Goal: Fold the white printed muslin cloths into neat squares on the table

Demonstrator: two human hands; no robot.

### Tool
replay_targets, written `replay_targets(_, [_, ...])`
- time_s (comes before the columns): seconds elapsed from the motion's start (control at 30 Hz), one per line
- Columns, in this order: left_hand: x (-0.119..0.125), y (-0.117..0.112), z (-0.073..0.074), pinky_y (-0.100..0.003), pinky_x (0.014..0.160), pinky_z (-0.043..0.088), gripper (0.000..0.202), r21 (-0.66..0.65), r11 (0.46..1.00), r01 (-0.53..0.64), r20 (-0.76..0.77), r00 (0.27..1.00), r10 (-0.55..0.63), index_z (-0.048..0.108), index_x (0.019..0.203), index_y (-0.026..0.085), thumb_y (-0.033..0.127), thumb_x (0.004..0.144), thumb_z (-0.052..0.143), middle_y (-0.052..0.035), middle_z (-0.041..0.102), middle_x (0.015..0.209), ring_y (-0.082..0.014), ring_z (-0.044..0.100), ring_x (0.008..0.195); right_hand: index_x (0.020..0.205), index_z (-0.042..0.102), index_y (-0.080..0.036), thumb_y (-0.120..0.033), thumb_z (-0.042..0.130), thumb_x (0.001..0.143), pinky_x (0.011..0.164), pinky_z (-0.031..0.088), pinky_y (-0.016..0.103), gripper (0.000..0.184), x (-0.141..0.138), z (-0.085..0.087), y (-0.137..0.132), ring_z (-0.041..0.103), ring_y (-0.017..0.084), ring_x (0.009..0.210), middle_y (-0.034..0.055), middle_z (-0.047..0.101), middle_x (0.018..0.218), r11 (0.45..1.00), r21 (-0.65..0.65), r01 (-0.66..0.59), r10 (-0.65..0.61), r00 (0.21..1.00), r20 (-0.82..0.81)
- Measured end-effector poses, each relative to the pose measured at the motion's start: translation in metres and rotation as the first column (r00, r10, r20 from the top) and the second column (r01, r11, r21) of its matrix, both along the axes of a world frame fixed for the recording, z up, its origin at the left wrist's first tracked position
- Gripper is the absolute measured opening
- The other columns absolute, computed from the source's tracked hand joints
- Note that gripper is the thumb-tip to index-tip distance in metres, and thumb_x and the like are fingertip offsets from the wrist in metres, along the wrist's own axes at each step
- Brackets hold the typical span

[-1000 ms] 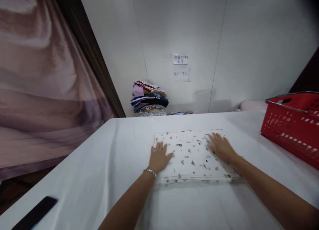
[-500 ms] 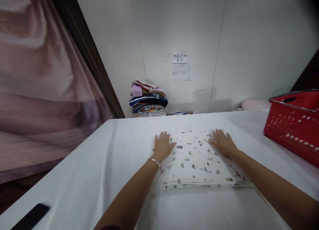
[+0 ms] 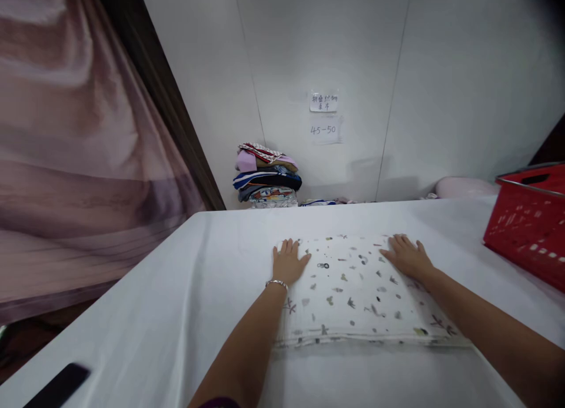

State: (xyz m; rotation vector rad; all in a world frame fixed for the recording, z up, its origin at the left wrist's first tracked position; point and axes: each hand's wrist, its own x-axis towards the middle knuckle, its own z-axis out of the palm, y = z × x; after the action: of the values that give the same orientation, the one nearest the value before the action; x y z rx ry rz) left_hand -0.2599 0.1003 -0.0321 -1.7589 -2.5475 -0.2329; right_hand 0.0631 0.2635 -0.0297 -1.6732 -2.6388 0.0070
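A folded white cloth with small dark prints point(image 3: 353, 287) lies flat on the white-covered table point(image 3: 185, 290). My left hand point(image 3: 288, 262) rests palm down on its far left corner, fingers spread; a thin bracelet sits on that wrist. My right hand point(image 3: 406, 256) lies flat on the far right corner, fingers stretched out. Both forearms reach across the cloth's sides.
A red plastic basket point(image 3: 529, 225) with a metal handle stands at the right edge. A stack of folded clothes point(image 3: 266, 175) sits against the white wall, below two paper notes point(image 3: 324, 116). A dark phone point(image 3: 57, 387) lies at the near left. A pink curtain point(image 3: 75, 143) hangs on the left.
Both hands have slid from the middle of the cloth out to its far corners, flat all the while. The view has shifted a little to the left.
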Motion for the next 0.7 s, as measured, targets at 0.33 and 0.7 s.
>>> replay_targets(0.33, [0.002,-0.002,-0.001,-0.055,0.109,0.013,0.069,0.045,0.999,0.004,-0.048,0.999,-0.001,0.035,0.139,0.019,0.062,0.087,0.021,-0.0095,0.028,0.147,-0.0287,0.019,0.136,0.142,0.028,-0.012,-0.065,0.016,0.086,0.11,0.005,0.044,0.078,-0.14,0.005,-0.047,0.009,0.025,0.138,0.0093,0.019,0.15,0.903,-0.03,-0.428,0.418,0.893,-0.164])
replay_targets(0.7, [0.011,-0.002,0.005,-0.051,0.111,0.007,0.07,0.094,0.991,0.093,-0.098,0.992,-0.084,0.035,0.139,0.017,0.062,0.086,0.026,-0.0104,0.026,0.147,-0.0288,0.015,0.138,0.143,0.025,-0.014,-0.066,0.015,0.086,0.11,0.004,0.043,0.078,-0.141,-0.002,-0.046,0.007,0.025,0.138,0.0091,0.015,0.151,0.903,-0.103,-0.416,0.394,0.9,-0.187])
